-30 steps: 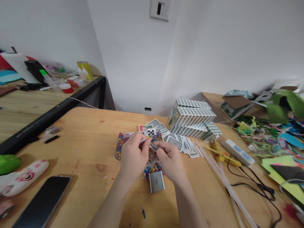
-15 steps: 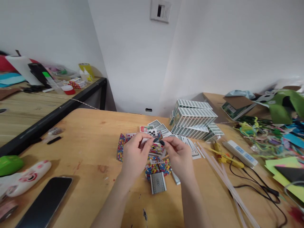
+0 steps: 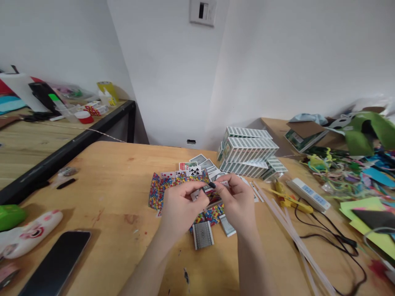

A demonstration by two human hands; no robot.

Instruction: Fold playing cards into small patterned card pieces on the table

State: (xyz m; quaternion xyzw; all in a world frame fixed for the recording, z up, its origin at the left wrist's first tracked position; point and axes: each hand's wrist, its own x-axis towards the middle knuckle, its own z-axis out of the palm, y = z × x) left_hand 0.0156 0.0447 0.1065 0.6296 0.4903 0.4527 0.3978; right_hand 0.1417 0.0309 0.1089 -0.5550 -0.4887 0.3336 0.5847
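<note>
My left hand (image 3: pixel 182 207) and my right hand (image 3: pixel 236 201) meet above the wooden table (image 3: pixel 117 181), both pinched on a small playing card (image 3: pixel 205 191) held between the fingertips. Under and behind the hands stands a low wall of cards covered in a colourful pattern (image 3: pixel 160 187), with club and diamond faces along its top. Two face-down cards (image 3: pixel 203 235) lie on the table just in front of my wrists. More loose cards (image 3: pixel 203 162) are spread behind the hands.
Stacked green card boxes (image 3: pixel 248 152) stand at the back. Glue sticks (image 3: pixel 290 232), a yellow glue gun (image 3: pixel 285 197), a power strip (image 3: pixel 310 193) and black cables lie right. A phone (image 3: pixel 57 263) and a pink-white mask (image 3: pixel 29 234) lie left. Craft scraps crowd the right edge.
Both hands dropped slightly and shifted a little right, still pinching the card. A second face-down card now shows beside the first, and the patterned wall is more exposed.
</note>
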